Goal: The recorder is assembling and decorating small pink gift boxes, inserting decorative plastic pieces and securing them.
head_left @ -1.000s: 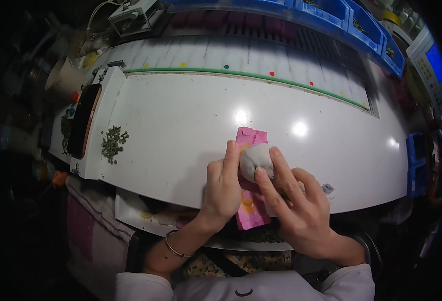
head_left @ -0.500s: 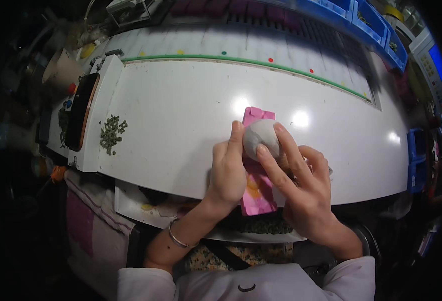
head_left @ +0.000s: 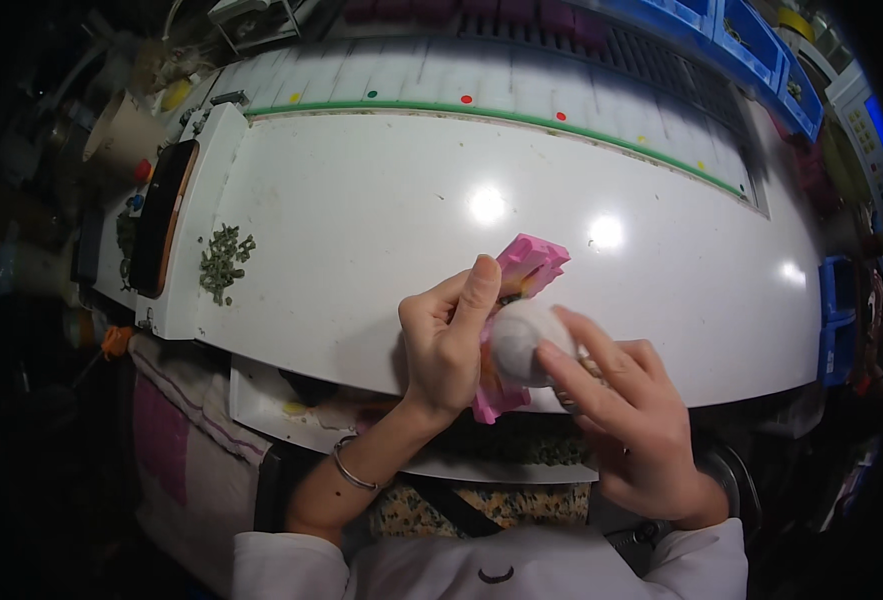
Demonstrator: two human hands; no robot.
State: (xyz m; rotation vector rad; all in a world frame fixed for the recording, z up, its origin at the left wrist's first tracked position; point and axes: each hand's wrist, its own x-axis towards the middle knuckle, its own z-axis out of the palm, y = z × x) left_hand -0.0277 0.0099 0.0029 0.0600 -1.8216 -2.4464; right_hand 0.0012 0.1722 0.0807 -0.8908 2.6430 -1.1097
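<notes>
My left hand (head_left: 444, 345) is closed round a long pink block (head_left: 533, 262), which tilts over the white table's near edge. The block has notches in its upper end and an orange-yellow patch. Held in the fingers of my right hand (head_left: 633, 405) is a round, pale-grey knob-like thing (head_left: 527, 343). It sits over the middle of the pink block and hides part of it. Whether the two touch, I cannot tell. The underside of the round thing is mostly hidden by my fingers.
A pile of small green pieces (head_left: 225, 262) lies at the table's left, beside a dark phone (head_left: 166, 220). Behind the table runs a white belt (head_left: 411, 75) with a green edge (head_left: 521, 124). Blue bins (head_left: 751, 50) stand back right. An open drawer (head_left: 271, 405) sits below the near edge.
The pink block has tilted, its upper end swinging right. My right hand has moved the round thing nearer to me. The belt's coloured dots have shifted left.
</notes>
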